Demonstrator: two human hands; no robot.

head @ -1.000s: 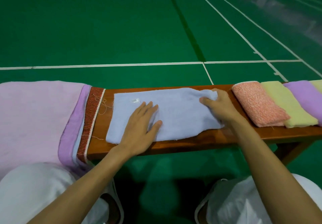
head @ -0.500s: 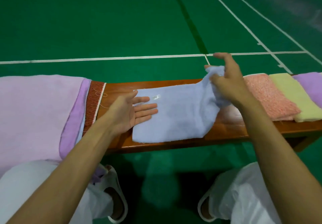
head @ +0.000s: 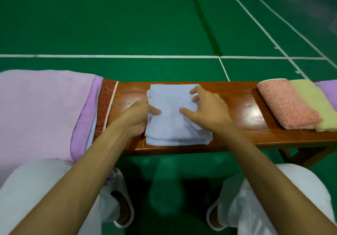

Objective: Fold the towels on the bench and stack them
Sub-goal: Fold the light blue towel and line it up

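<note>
The folded blue towel [head: 173, 125] is laid centrally on the tabletop [head: 237, 110]. Its left edge is pinched by the left hand [head: 135, 118]; its top is touched by the spread, bent fingers [head: 196, 90] of the right hand [head: 211, 110].

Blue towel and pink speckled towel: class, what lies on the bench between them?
In the head view, only bare glossy bench wood separates the blue towel from the pink speckled towel; the right hand overhangs its left end.
</note>
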